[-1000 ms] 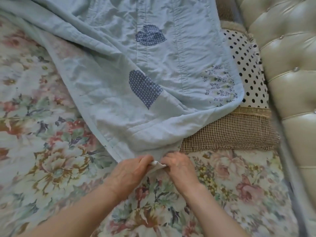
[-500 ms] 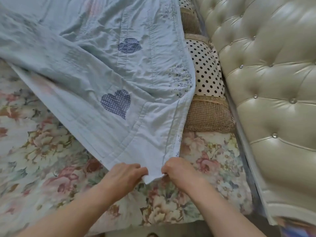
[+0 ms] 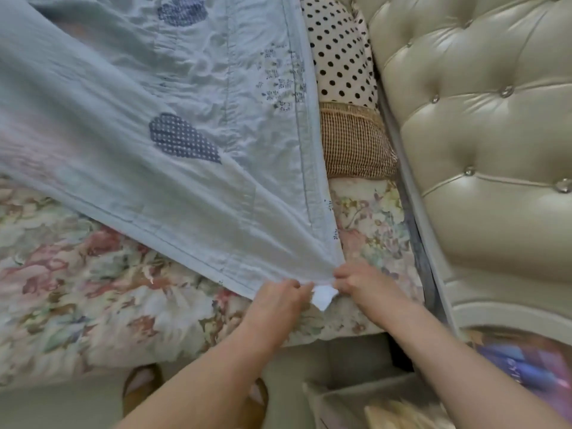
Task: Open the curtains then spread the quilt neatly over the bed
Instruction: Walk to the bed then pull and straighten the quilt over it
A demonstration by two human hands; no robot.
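Observation:
A pale blue quilt (image 3: 173, 88) with dark dotted heart patches stretches taut from the upper left down to one corner near the bed's edge. My left hand (image 3: 278, 300) pinches that corner from the left. My right hand (image 3: 360, 281) pinches it from the right, a small white tag showing between the two hands. Below the quilt lies the floral bed sheet (image 3: 93, 289). No curtains are in view.
A polka-dot pillow (image 3: 337, 51) and a brown checked pillow (image 3: 353, 144) lie against the cream tufted headboard (image 3: 479, 134) on the right. A box (image 3: 356, 400) stands on the floor by the bed's edge. My slippered foot (image 3: 139, 388) shows below.
Both hands have pulled the quilt corner toward the bed's edge and the headboard side. The quilt is now stretched tight, and the view has backed off so the floor shows.

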